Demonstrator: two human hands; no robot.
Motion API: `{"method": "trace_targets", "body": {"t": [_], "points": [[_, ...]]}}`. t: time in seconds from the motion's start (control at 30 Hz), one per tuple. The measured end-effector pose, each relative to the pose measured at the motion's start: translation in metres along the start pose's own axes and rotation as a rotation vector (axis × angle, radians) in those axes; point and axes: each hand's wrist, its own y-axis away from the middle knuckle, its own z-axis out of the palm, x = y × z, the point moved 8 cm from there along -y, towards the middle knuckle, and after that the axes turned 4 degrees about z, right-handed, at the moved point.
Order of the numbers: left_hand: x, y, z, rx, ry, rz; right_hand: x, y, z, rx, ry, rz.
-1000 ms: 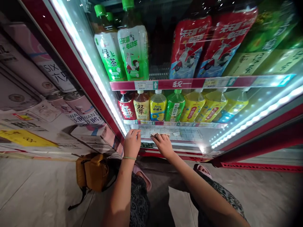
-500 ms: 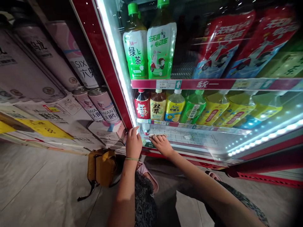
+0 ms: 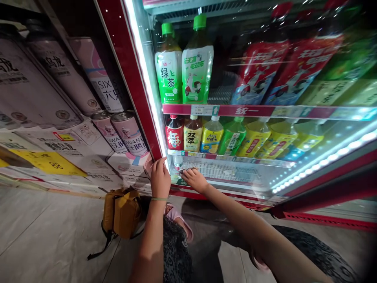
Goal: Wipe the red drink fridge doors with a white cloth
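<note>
My left hand (image 3: 160, 179), with a thin band at its wrist, is at the lower left edge of a lit drinks fridge, beside the light strip (image 3: 146, 72). Its fingers bend in towards the frame, and their tips are partly hidden. My right hand (image 3: 194, 179) is by the fridge's bottom left, its fingers curled over a small greyish thing that I cannot make out. Close to its fingertips a small clear bottle (image 3: 178, 162) stands at the bottom shelf. Just above are a red-labelled bottle (image 3: 174, 135) and a cream-labelled bottle (image 3: 193, 135).
Green tea bottles (image 3: 198, 72) and red-labelled bottles (image 3: 260, 70) fill the upper shelf. Pink cans (image 3: 129, 133) and cartons (image 3: 70, 153) are stacked at the left. A mustard backpack (image 3: 125, 214) lies on the tiled floor (image 3: 59, 232) near my feet.
The view has tilted up a little and shifted, so more of the upper shelf shows. Both hands stay by the fridge's lower left corner, with little visible change in their grip.
</note>
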Motion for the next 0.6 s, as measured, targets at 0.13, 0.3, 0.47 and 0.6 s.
{"method": "trace_targets", "body": {"t": [0.13, 0.3, 0.47, 0.6], "points": [[0.038, 0.0, 0.0, -0.011, 0.082, 0.059, 0.05, 0.042, -0.043, -0.006, 0.088, 0.065], [0.11, -0.005, -0.003, -0.022, 0.175, 0.166, 0.13, 0.078, -0.135, 0.043, 0.208, 0.19], [0.193, -0.009, -0.009, -0.033, 0.22, 0.283, 0.199, 0.111, -0.222, 0.169, 0.29, 0.413], [0.247, -0.013, -0.01, -0.032, 0.236, 0.376, 0.225, 0.132, -0.261, 0.323, 0.355, 0.625]]}}
